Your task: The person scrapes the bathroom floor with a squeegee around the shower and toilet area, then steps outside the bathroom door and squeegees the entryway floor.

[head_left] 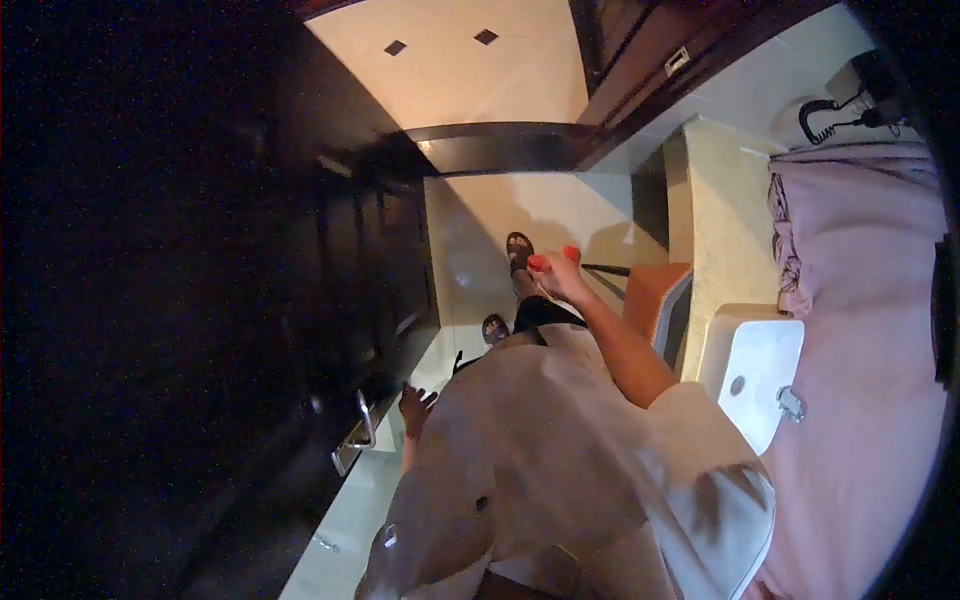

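Observation:
My right hand (560, 278) is out in front of my body, its fingers wrapped around a small red object (540, 263). Rounded red ends poke out on both sides of the fist, while the middle is covered, so its kind is unclear. Low on the left, my left hand (416, 410) hangs with fingers apart and nothing in it. It is close to the metal door handle (366, 422) of a dark door (270, 330), with a gap between them. Below are my feet in dark sandals (518, 247) on a pale tiled floor.
To the right stand an orange chair (655, 298) and a white sink (765, 350) with a metal faucet (791, 404). Pink cloth (860, 270) hangs beyond. A black coiled cord (820, 122) is on the wall. Ahead, a dark threshold (500, 150) crosses the floor.

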`<state>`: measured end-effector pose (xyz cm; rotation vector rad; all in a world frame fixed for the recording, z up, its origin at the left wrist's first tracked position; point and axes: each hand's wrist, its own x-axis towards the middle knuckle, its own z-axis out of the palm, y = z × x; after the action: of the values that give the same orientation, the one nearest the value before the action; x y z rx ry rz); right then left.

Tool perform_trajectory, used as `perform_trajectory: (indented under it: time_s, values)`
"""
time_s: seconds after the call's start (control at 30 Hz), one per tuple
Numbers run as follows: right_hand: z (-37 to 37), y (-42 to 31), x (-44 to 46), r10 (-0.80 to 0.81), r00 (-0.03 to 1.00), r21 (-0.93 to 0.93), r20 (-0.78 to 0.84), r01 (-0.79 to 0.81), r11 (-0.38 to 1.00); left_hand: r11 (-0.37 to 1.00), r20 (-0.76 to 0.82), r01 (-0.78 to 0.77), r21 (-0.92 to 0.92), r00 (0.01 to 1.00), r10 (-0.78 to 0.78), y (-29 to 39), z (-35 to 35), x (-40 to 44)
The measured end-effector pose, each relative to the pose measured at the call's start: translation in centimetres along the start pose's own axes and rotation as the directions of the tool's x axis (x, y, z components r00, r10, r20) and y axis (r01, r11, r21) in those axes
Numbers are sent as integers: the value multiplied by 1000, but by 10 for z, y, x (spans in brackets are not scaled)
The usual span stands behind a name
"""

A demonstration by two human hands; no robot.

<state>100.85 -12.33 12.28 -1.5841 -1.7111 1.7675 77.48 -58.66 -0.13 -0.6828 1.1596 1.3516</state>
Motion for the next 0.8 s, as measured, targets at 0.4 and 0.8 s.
perform_trajectory:
  time_s: [0.4, 0.8]
  values:
    - [4, -27, 31, 193, 963, -30, 187, -190, 981, 763, -1, -106, 638, 990, 139, 77, 161, -11]
    - [-54, -69, 45, -145, 987, -761, 75, 150, 631, 394, 167, -273, 878, 945, 282, 126, 309, -59]
